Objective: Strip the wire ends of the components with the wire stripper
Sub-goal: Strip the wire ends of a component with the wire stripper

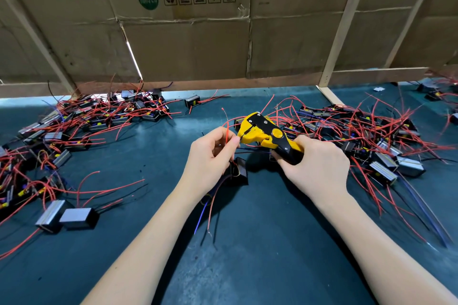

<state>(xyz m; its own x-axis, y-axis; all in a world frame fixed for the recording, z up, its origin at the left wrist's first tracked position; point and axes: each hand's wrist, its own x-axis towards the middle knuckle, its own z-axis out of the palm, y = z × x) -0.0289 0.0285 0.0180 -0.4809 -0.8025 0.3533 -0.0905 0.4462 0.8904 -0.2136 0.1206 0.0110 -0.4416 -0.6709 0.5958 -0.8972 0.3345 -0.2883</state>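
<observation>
Wire end at the stripper's mouth

Left hand (pixel 213 153) pinches a red wire (pixel 226 129) between thumb and forefinger, its fingers curled, feeding it toward the head of the yellow-and-black wire stripper (pixel 266 135). Right hand (pixel 314 163) wraps its fingers round the stripper's handles. A black component (pixel 239 172) hangs just below the left hand, above the dark green counter (pixel 247 242). Heaps of components (pixel 366 136) with red leads lie to the right, and more (pixel 74 131) to the left. Flattened cardboard (pixel 188 32) stands behind.
</observation>
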